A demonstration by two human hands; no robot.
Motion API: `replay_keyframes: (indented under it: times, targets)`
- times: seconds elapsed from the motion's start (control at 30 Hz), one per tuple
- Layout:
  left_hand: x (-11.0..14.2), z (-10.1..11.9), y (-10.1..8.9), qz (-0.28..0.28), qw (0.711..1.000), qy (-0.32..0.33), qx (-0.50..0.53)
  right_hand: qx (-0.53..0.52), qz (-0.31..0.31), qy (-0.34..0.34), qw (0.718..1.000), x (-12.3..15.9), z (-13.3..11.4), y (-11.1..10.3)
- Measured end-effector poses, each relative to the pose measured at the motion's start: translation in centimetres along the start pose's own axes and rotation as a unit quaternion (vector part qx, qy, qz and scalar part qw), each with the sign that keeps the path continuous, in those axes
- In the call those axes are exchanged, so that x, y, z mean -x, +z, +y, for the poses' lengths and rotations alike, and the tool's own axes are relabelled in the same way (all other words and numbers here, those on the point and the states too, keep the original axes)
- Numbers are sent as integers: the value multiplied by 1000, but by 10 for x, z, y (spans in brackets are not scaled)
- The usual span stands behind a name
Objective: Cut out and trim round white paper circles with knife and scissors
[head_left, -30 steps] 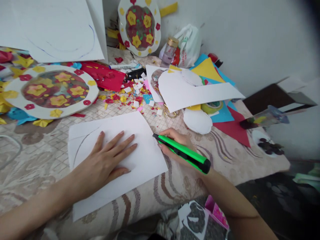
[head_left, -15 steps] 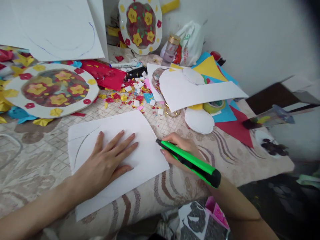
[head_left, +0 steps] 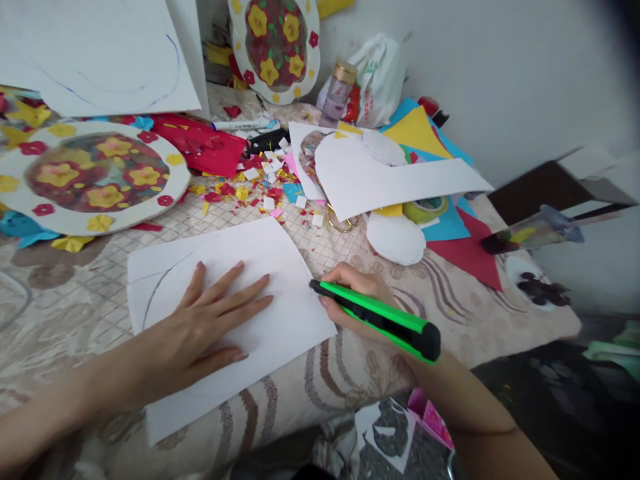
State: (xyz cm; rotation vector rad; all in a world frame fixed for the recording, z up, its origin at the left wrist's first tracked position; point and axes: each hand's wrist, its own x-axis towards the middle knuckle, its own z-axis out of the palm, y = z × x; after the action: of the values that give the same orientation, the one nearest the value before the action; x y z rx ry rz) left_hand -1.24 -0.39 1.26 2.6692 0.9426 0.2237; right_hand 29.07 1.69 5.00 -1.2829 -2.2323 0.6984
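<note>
My left hand [head_left: 215, 320] lies flat with spread fingers on a white sheet [head_left: 280, 293] that has a curved pencil-like line near its left side. The sheet's right edge is curved. In my right hand [head_left: 355, 293] is a green and black utility knife [head_left: 380, 317], its dark tip at that right edge. Whether any blade sticks out cannot be made out. The fingers of my right hand wrap around the knife's front part, and its black rear end points toward me.
Behind the sheet lie coloured paper scraps [head_left: 250, 190] and a white oval frame with paper flowers [head_left: 175, 183]. White offcuts [head_left: 380, 187], a jar [head_left: 339, 93] and a plastic bag [head_left: 383, 80] stand farther back. A small plate of dark pieces [head_left: 515, 270] sits at the right table edge.
My right hand and the knife have slid slightly down along the sheet's right edge, and the knife's rear end has swung lower. My left hand stays pressed on the sheet.
</note>
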Motion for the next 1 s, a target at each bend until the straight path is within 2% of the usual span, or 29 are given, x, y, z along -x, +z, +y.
replay_keyframes:
  times: [0.3,0.5,0.77,0.87,1.0]
  targets:
    - [-2,-1,4,19,1000,4,-9,-23,15,6,1000,1,3,0]
    - [-1,1,11,40,999,-3,-36,12,38,-30,999,1,6,2]
    - [-4,20,28,80,994,-72,-30,14,41,-42,998,-6,18,1]
    - [-1,15,23,82,994,-66,5,-1,44,-38,998,-8,22,0]
    - [4,-5,3,50,998,-8,25,-6,37,-43,998,-7,25,-1]
